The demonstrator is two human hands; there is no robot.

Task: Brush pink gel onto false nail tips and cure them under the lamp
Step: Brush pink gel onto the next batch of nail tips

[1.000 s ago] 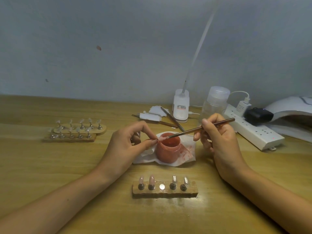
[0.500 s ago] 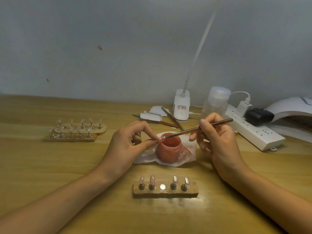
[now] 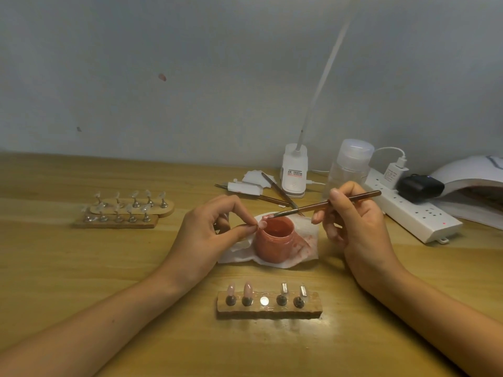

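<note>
lay the gel on thin, stroking from base to free edge, and let the bristles only graze the nail tip (image 3: 262, 223) so nothing floods its sides. your left hand (image 3: 206, 235) pinches that tip between thumb and forefinger, just over the near rim of the pink gel jar (image 3: 275, 240), with the other fingers loosely curled. your right hand (image 3: 351, 221) grips the brush (image 3: 326, 204) like a pen, handle slanting up to the right, bristles meeting the tip. 2 pink tips stand on the wooden holder (image 3: 269, 308) nearer you. the lamp (image 3: 473, 175) sits far right.
</note>
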